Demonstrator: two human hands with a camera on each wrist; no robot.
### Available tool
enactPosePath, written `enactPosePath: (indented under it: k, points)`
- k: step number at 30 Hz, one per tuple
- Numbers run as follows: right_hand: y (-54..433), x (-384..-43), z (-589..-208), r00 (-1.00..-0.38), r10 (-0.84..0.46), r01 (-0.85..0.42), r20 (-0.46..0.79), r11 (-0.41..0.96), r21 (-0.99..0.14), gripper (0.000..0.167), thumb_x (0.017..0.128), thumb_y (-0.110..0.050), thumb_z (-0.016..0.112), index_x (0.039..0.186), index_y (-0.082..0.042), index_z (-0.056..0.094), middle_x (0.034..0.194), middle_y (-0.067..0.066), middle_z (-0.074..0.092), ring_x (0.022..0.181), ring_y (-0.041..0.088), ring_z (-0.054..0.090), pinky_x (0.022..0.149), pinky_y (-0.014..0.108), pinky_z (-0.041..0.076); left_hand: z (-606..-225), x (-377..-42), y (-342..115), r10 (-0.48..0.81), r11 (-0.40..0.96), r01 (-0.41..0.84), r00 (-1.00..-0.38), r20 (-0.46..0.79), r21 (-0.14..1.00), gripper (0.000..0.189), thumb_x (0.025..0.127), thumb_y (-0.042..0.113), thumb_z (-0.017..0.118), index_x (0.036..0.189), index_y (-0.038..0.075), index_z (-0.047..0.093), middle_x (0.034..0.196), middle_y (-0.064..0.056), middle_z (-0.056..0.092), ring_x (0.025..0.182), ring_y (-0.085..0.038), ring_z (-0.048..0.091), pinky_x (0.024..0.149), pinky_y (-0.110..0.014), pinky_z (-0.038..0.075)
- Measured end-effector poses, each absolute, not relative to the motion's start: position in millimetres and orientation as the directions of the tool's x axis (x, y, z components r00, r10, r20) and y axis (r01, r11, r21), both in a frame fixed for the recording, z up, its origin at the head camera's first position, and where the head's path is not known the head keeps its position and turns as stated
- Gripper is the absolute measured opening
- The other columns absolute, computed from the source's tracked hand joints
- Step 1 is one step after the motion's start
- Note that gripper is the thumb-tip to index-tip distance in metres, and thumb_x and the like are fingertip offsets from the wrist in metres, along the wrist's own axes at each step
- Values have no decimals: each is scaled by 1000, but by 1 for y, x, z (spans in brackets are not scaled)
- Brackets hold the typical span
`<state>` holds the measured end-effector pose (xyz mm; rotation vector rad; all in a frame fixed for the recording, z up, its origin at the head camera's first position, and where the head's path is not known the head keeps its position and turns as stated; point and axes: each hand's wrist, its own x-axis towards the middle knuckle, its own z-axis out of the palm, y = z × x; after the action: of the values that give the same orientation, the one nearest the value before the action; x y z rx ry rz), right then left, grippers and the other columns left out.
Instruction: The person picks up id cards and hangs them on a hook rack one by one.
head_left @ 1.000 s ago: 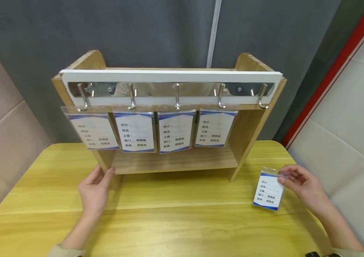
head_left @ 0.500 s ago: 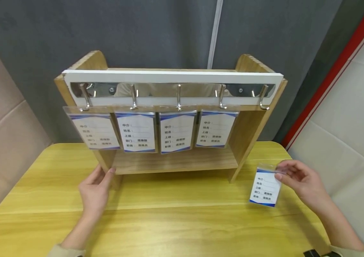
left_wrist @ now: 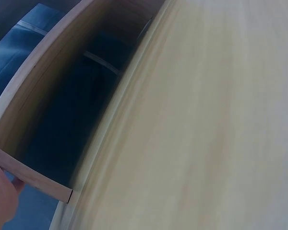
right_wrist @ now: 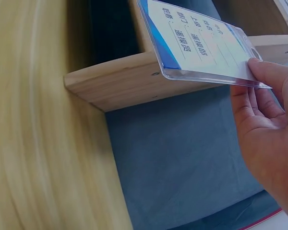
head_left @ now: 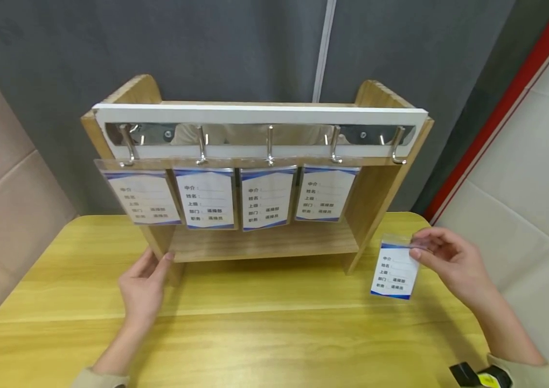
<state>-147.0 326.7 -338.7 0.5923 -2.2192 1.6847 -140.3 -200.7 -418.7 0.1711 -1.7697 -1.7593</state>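
Note:
My right hand (head_left: 449, 264) pinches a clear plastic badge holder (head_left: 394, 271) by its upper right corner, thumb in front and fingers behind. The holder has a white card with blue bands, and it is held above the table to the right of the wooden shelf (head_left: 264, 248). In the right wrist view the badge holder (right_wrist: 201, 45) overlaps the shelf's side panel. At the shelf's lower left corner, my left hand (head_left: 143, 285) grips the side panel, thumb at the front. Several similar badge holders (head_left: 203, 198) hang in a row from the metal hooks.
A white rail with a mirror-like strip (head_left: 303, 134) runs along the shelf's top front. The rightmost hook (head_left: 397, 145) carries no badge. The shelf stands on a yellow wood-grain table (head_left: 274, 334), with a grey curtain (head_left: 235, 48) behind and a pale padded wall (head_left: 536, 178) at right.
My right hand has lifted the badge holder and brought it slightly left, closer to the shelf. The left hand keeps its grip on the shelf, unmoved.

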Motion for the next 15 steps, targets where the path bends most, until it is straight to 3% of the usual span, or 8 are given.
enactPosePath:
  k: [6,15]
  points:
    - [321,-145,-327,-859,-147,-512,491,241,-824,30,88,25,62,115,10,62,97,3,71,81,11,64,65,14,59,-418,-140,-200,-509,92,320,-799,321,943,39,92,-6,72,131,-1,65,123,-17,65,97,2,70,86,-20,59]
    - [312,-147,-306,-776,-235,-624,585,156,-766,34,85,29,61,116,12,60,99,6,70,80,14,65,69,14,61,-418,-140,-200,-511,78,320,-800,313,944,39,92,-6,71,131,-2,65,119,-7,69,96,2,71,86,-20,59]
